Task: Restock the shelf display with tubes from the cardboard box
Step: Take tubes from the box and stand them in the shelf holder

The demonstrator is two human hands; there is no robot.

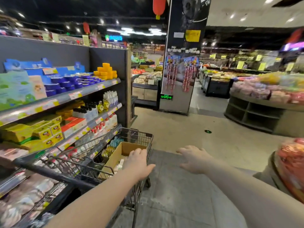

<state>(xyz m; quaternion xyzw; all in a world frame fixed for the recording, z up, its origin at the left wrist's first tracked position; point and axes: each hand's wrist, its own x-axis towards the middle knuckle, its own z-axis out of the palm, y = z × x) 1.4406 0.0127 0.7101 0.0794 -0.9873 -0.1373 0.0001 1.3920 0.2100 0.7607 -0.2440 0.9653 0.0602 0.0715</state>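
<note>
An open cardboard box lies in a wire shopping cart parked against the shelf unit on the left. Pale packaged items, blurred, lie in the bottom of the box. My left hand reaches over the box's near right corner, fingers bent down toward the inside and thumb spread; I see nothing held in it. To the right of the cart, my right hand hovers above the floor with its fingers spread and holds nothing.
The shelves carry blue tins, yellow boxes, bottles and pink packs. A black pillar stands ahead across the aisle. A round produce stand is at right, and a bagged red item is near my right arm.
</note>
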